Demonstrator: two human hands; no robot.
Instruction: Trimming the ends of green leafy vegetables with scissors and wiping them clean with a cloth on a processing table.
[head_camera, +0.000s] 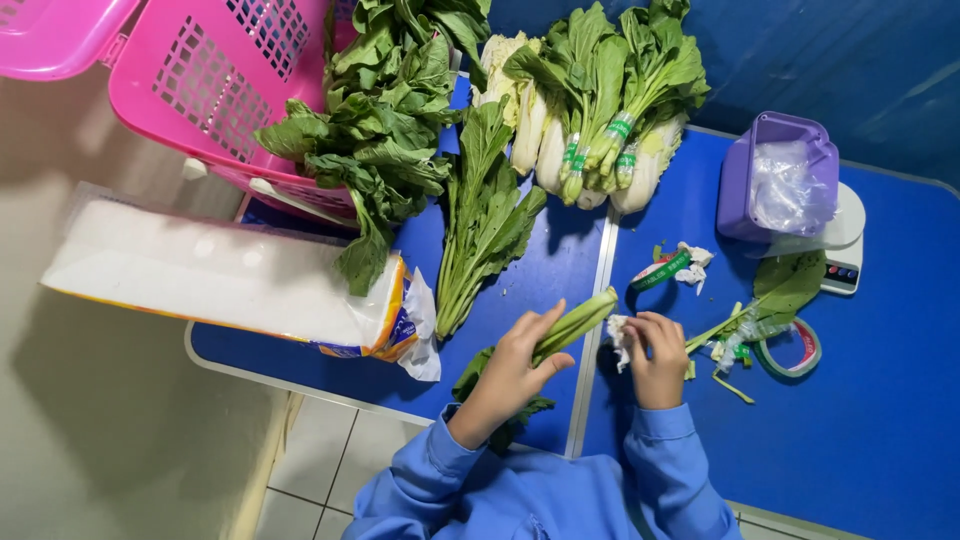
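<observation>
My left hand grips a bunch of leafy greens by its pale stalks, the leaves hanging toward me over the blue table. My right hand is closed on a small white wad of paper held against the cut stalk end. Both blue sleeves show at the bottom. To the right of my right hand lie a trimmed leaf with scraps and a roll of green-and-red tape.
A pink basket overflowing with greens sits top left. Loose greens and banded bunches lie at the back. A purple bin stands on a white scale. A wrapped white pack overhangs the table's left edge.
</observation>
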